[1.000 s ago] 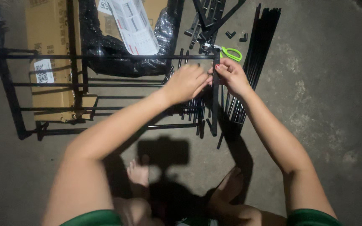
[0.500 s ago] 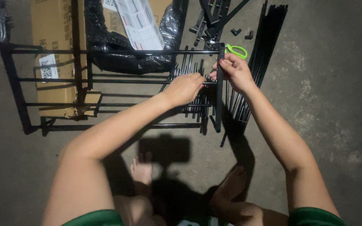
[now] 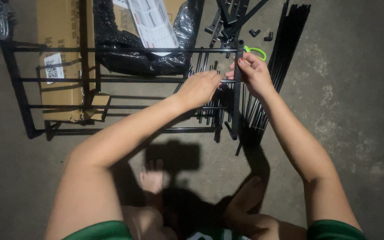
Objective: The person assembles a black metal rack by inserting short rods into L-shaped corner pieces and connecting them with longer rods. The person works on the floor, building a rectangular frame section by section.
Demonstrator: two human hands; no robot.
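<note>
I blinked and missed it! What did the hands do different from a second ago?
Very little. The left hand and right hand stay together at the black upright bar of the rack frame, the right still gripping it; the fingers only shifted slightly. The cardboard box, the black plastic bag and the green-handled scissors lie as before.

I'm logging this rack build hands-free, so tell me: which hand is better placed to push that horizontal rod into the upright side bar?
Probably the left. The left hand lies along the horizontal rod right at the joint, in line to push it in. The right hand is wrapped on the upright side bar, better suited to bracing it.
</note>
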